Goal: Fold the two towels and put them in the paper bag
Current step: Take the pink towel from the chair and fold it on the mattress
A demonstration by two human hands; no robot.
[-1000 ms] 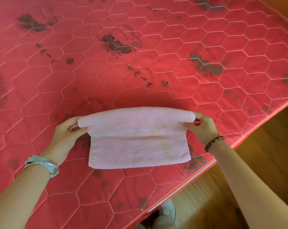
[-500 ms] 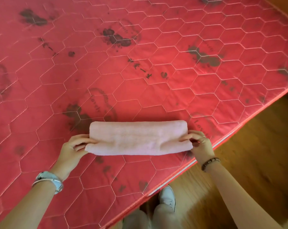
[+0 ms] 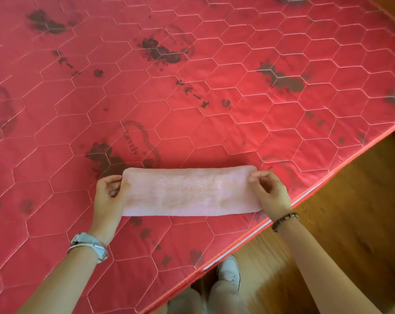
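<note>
A pale pink towel (image 3: 192,192) lies folded into a long narrow strip on the red quilted mattress (image 3: 192,98), close to its front edge. My left hand (image 3: 109,196) pinches the strip's left end between thumb and fingers. My right hand (image 3: 271,193) pinches the far right corner. Only this one towel is in view. No paper bag shows anywhere in the frame.
The mattress edge (image 3: 305,196) runs diagonally from lower middle to the right side, with wooden floor (image 3: 350,223) beyond it. My shoe (image 3: 229,271) and trouser legs stand at that edge. The mattress stretches away behind the towel.
The towel's upper half came down over the lower half, so it is now a narrow strip. Both hands kept hold of its ends and now rest it flat.
</note>
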